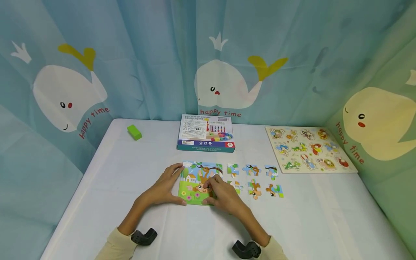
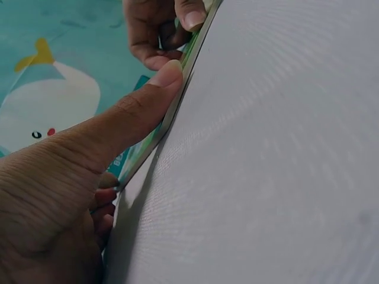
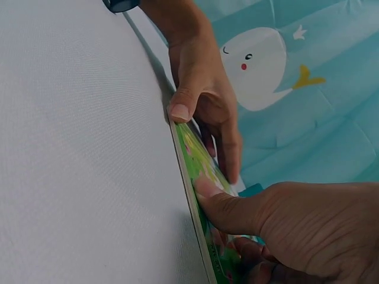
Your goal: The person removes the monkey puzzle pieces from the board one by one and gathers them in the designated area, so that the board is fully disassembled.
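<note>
A jigsaw puzzle board (image 1: 191,168) with a monkey, house and flowers lies flat on the white table. My left hand (image 1: 163,187) holds its left side, thumb at the lower corner and fingertips by the upper one. Over the board's lower right is my right hand (image 1: 225,195), fingers bent, their tips down at the picture. Its thumb (image 3: 222,204) rests at the near edge in the right wrist view. Whether a piece lies under these fingertips is hidden. Loose puzzle pieces (image 1: 252,170) lie in two rows right of the board.
Behind the board lies a boxed beaded-column set (image 1: 206,144). A green block (image 1: 134,132) sits at the back left. At the back right is a wooden insect peg puzzle (image 1: 277,139). A whale-print curtain (image 1: 156,54) encloses the table.
</note>
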`<act>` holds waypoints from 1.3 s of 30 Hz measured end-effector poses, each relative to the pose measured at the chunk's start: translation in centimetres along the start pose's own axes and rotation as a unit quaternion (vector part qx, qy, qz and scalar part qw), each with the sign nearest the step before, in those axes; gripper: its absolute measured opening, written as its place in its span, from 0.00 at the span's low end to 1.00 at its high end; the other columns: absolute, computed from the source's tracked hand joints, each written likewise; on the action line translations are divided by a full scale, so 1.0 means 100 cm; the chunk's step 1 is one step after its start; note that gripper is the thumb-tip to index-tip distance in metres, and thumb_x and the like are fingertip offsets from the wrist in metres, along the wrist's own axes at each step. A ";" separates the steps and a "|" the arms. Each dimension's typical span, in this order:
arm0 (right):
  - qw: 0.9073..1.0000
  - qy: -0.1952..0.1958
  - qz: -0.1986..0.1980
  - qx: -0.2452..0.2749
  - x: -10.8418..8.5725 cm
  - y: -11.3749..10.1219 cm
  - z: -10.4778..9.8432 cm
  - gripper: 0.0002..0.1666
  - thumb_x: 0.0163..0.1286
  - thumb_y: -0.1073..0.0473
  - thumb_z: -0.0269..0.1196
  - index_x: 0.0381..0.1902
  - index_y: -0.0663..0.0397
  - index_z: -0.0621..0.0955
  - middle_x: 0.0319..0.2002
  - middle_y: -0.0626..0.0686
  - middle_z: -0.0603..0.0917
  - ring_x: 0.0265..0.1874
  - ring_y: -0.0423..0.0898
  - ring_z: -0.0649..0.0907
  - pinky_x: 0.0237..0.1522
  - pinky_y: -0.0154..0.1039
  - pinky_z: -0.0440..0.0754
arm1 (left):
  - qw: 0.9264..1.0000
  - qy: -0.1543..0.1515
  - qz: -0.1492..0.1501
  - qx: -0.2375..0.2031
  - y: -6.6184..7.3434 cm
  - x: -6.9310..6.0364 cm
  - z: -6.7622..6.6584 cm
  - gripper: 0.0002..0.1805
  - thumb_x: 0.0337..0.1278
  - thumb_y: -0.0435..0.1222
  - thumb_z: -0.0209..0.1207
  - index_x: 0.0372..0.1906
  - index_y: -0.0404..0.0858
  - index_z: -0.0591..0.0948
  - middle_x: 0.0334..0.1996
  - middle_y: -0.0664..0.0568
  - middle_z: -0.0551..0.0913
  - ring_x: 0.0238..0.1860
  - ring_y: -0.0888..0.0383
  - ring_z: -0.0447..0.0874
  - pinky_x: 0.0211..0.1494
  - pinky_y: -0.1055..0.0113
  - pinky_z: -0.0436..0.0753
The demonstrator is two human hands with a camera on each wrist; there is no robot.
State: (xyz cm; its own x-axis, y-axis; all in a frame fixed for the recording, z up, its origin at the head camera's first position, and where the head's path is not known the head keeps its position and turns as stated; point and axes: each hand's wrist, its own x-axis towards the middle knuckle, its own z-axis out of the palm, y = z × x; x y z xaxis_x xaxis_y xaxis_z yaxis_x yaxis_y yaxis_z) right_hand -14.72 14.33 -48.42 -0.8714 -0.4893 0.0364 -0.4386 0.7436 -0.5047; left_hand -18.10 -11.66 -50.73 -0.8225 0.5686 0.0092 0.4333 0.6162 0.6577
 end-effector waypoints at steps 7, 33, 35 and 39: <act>1.000 0.002 -0.003 0.000 0.000 -0.001 0.000 0.25 0.55 0.49 0.73 0.45 0.51 0.75 0.37 0.48 0.73 0.29 0.37 0.74 0.31 0.31 0.72 | 0.999 -0.017 0.005 0.048 -0.004 -0.002 0.000 0.64 0.38 0.64 0.70 0.76 0.36 0.55 0.79 0.45 0.46 0.78 0.43 0.45 0.74 0.40 0.54; 0.999 0.048 0.002 0.018 -0.001 0.001 0.004 0.25 0.52 0.50 0.75 0.46 0.49 0.78 0.32 0.43 0.76 0.26 0.32 0.71 0.29 0.28 0.71 | 0.997 -0.015 0.012 0.079 0.000 -0.004 -0.004 0.62 0.41 0.66 0.67 0.76 0.35 0.55 0.79 0.45 0.46 0.79 0.45 0.44 0.75 0.43 0.56; 0.999 0.050 0.001 0.019 -0.001 0.001 0.004 0.24 0.52 0.50 0.75 0.45 0.49 0.80 0.32 0.43 0.76 0.25 0.32 0.71 0.28 0.28 0.71 | 0.996 -0.014 0.014 0.082 0.000 -0.004 -0.003 0.62 0.41 0.65 0.67 0.76 0.34 0.56 0.79 0.45 0.47 0.79 0.45 0.45 0.75 0.43 0.57; 0.998 0.050 0.001 0.021 0.000 0.001 0.005 0.22 0.52 0.51 0.75 0.43 0.48 0.81 0.30 0.42 0.75 0.25 0.32 0.71 0.27 0.28 0.71 | 0.995 -0.013 0.016 0.093 0.001 -0.004 -0.003 0.63 0.40 0.66 0.67 0.76 0.34 0.56 0.79 0.45 0.46 0.78 0.45 0.47 0.75 0.45 0.59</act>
State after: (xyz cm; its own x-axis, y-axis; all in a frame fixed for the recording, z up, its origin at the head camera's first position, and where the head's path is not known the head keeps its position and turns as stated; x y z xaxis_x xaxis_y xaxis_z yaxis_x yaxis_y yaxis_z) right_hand -14.62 14.21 -48.89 -0.8912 -0.4373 0.1204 -0.4281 0.7236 -0.5413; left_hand -17.83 -11.99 -50.40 -0.7985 0.6020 0.0072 0.5217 0.6860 0.5072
